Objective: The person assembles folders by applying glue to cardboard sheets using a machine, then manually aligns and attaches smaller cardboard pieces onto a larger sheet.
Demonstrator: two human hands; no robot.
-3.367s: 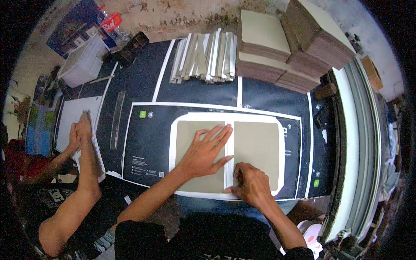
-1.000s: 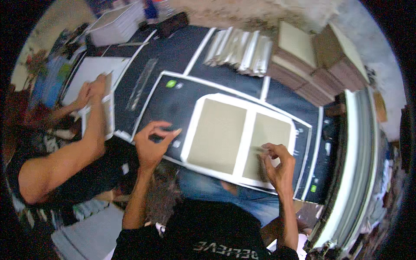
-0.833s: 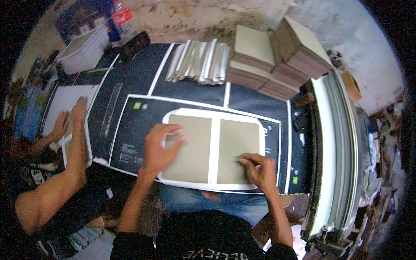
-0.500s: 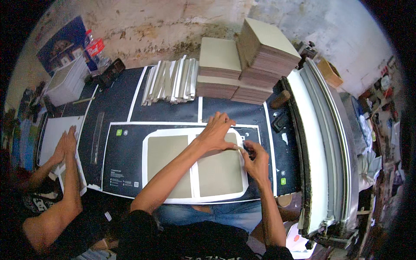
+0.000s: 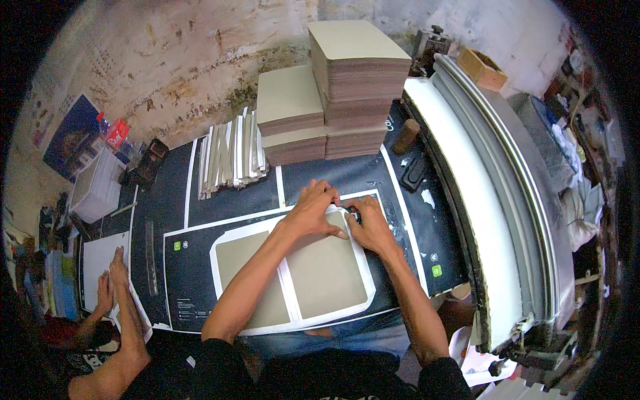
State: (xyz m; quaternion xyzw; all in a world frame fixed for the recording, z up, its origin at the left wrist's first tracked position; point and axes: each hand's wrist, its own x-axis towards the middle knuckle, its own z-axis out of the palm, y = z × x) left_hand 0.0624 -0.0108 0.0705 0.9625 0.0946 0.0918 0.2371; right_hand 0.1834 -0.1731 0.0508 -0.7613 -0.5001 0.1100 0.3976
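In front of me lies a white paper sheet (image 5: 292, 308) with two grey-brown boards (image 5: 330, 283) on it, side by side with a narrow white strip between them. The paper shows as a border around the boards. At the far right corner my left hand (image 5: 311, 212) bends its fingers over the paper's edge, with its thumb stretched onto the right board. My right hand (image 5: 371, 227) meets it there, fingers curled and closed on the paper's edge. The fingertips partly hide the corner.
Behind stand tall stacks of boards (image 5: 360, 80) and a bundle of pale strips (image 5: 232, 155). At the right is a long roller machine (image 5: 527, 200), near a brown cylinder (image 5: 406, 137). A co-worker's hands (image 5: 115, 280) press on a white sheet at the left.
Both my hands have moved from the right edge of the paper to its far right corner. The view has shifted, and the white sheet now lies more tilted in it.
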